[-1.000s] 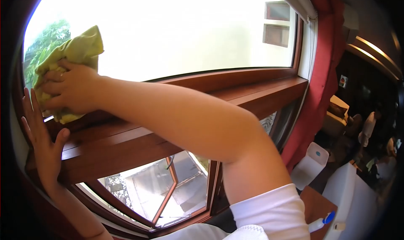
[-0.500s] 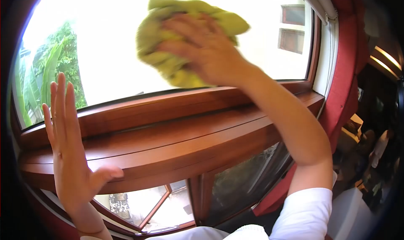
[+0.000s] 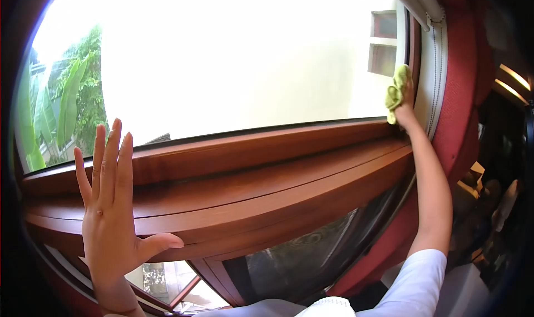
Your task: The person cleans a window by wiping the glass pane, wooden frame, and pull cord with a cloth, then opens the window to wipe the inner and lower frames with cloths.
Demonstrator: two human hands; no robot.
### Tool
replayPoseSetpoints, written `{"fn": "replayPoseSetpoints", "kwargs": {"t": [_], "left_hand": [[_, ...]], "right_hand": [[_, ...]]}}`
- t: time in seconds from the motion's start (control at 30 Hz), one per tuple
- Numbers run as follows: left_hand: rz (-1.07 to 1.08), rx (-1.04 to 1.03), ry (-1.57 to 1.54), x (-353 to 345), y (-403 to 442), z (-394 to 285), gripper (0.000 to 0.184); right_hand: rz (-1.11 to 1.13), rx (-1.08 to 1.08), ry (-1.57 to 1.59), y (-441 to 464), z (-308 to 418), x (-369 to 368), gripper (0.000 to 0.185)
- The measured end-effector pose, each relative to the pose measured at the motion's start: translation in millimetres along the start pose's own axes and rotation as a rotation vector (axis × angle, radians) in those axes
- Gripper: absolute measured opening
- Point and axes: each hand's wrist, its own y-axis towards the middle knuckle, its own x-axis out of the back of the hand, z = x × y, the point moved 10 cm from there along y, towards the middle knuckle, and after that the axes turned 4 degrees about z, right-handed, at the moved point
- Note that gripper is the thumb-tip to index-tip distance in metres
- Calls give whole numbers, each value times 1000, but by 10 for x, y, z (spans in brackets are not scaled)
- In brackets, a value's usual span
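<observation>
A crumpled yellow-green cloth [image 3: 396,94] is in my right hand [image 3: 408,103], at the lower right corner of the large window pane [image 3: 239,61]. The cloth lies against the glass beside the right side of the frame, and it hides part of my fingers. On the left, my left hand [image 3: 110,206] is raised with its fingers spread and its thumb stretched out to the right. It holds nothing. Behind it run the lower rail and the brown wooden sill [image 3: 267,186]; whether the palm touches the wood I cannot tell.
A white roller blind with a bead chain [image 3: 436,78] hangs at the right, next to a red curtain [image 3: 461,94]. Under the sill are lower wood-framed windows [image 3: 300,250]. Green plants [image 3: 69,94] stand outside at the left.
My right hand has moved the cloth from the upper middle of the pane to the right and down, into the corner. My left hand has shifted slightly right and down, still spread.
</observation>
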Motion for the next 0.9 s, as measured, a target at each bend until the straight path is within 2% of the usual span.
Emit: {"fn": "replayPoseSetpoints", "kwargs": {"t": [0.03, 0.13, 0.17, 0.2, 0.23, 0.27, 0.3, 0.4, 0.47, 0.57, 0.63, 0.67, 0.73, 0.8, 0.87, 0.9], "left_hand": [[-1, 5, -1, 8, 4, -4, 116], [-11, 22, 2, 25, 46, -126, 117], [-12, 26, 6, 19, 61, -171, 117], [-8, 27, 8, 6, 76, -194, 117], [-9, 23, 9, -3, 96, -224, 117], [-11, 17, 9, -4, 115, -259, 117], [7, 23, 10, 0, 128, -261, 116], [27, 8, -70, -6, 133, -233, 117], [48, 13, -117, -10, 121, -193, 119], [80, 33, -111, -33, 127, -131, 121], [80, 49, -80, -64, 114, -101, 122], [64, 63, -77, -17, -47, 219, 122], [39, 76, -73, -25, -49, 202, 123], [22, 97, -16, -62, -47, 186, 126], [30, 112, 16, -94, -57, 184, 127], [26, 122, 34, -100, -66, 188, 127]], "right_hand": [[1, -93, 1, 46, 22, -84, 75], [-185, 499, -272, -131, 1257, -416, 59], [-155, 563, -270, -156, 1943, -508, 56], [0, 613, -193, -151, 2325, -702, 62], [-8, 765, -126, -186, 2778, -816, 53], [14, 796, -146, -226, 3079, -1011, 60], [53, 886, -55, -231, 3460, -1134, 60], [-7, 1107, 95, -344, 4353, -1462, 48], [-135, 1245, 217, -384, 4782, -1578, 38], [-265, 1306, 160, -153, 5005, -1484, 29], [-279, 1150, 25, 319, 5056, -1572, 35], [-93, 1080, 16, 576, 5363, -1574, 35], [-117, 932, -57, 1187, 5154, -1479, 44], [-504, 860, -169, 1518, 4789, -1242, 45], [-364, 777, -61, 1441, 4432, -848, 45], [-335, 669, -239, 1599, 4219, -842, 46]]}}
